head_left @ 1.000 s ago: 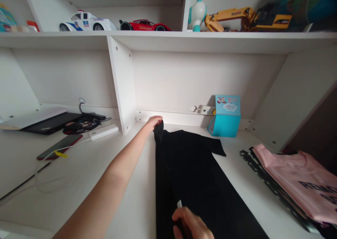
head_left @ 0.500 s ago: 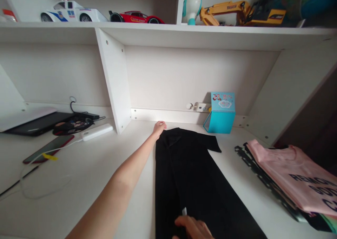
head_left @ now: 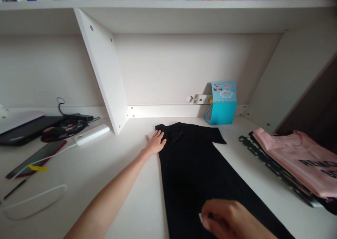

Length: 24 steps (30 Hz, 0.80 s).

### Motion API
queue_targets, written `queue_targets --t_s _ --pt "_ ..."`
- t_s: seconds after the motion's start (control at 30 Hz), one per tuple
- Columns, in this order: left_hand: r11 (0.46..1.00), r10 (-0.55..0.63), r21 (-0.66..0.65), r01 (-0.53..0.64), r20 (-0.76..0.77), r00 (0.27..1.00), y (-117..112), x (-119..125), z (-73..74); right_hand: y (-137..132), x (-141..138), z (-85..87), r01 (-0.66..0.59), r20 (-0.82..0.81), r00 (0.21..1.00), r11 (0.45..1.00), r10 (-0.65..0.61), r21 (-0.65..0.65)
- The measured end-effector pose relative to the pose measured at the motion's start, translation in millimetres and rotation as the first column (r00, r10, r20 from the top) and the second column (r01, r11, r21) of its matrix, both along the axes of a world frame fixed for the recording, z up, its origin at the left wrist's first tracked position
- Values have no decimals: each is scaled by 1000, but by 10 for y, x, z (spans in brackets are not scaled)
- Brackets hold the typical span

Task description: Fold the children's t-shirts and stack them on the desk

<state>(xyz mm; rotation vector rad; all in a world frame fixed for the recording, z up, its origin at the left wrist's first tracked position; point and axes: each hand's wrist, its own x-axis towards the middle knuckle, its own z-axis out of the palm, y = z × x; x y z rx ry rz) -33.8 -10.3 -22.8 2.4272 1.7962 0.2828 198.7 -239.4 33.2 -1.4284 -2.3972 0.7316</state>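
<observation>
A black short-sleeved shirt (head_left: 195, 168) lies spread lengthwise on the white desktop, with its collar end away from me and one sleeve pointing right. My left hand (head_left: 156, 142) rests on its far left edge beside the collar, palm down with fingers spread. Over the lower part of the shirt, my right hand (head_left: 223, 216) is closed in a pinch, slightly blurred. A small white tag (head_left: 200, 218) pokes out by its fingertips, and a bit of black cloth seems to be in the pinch. The shirt's near end runs out of view.
To the right is a stack of folded clothes with a pink T-shirt (head_left: 302, 158) on top. A blue desk calendar (head_left: 223, 109) stands at the back by a power socket (head_left: 204, 99). A phone (head_left: 37, 160), white power strip (head_left: 92, 134) and cables lie left. Toy vehicles line the shelf (head_left: 168, 4) above.
My left hand has gone from gripping the shirt's far left corner to lying flat on its edge, nearer me. My right hand has moved right and closed. The view has tipped downward.
</observation>
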Motion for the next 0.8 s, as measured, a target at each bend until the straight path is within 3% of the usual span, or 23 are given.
queue_targets --t_s 0.13,0.3,0.4,0.57,0.8 --pt "1000 -3 0 3 -38 999 30 0 -12 737 121 176 95 4 995 995 -95 -19" --pt "1000 11 16 -11 -46 999 50 0 -67 1885 47 16 244 31 969 969 -245 32" --pt "1000 13 16 -12 -35 999 45 -1 -67 2303 -129 -117 340 23 939 938 -342 71" --pt "1000 -7 9 7 -20 1000 21 -8 -51 2461 -357 -312 464 46 879 874 -474 144" --pt "1000 5 2 -5 -17 1000 23 7 -55 2463 -339 -397 521 91 839 840 -537 152"
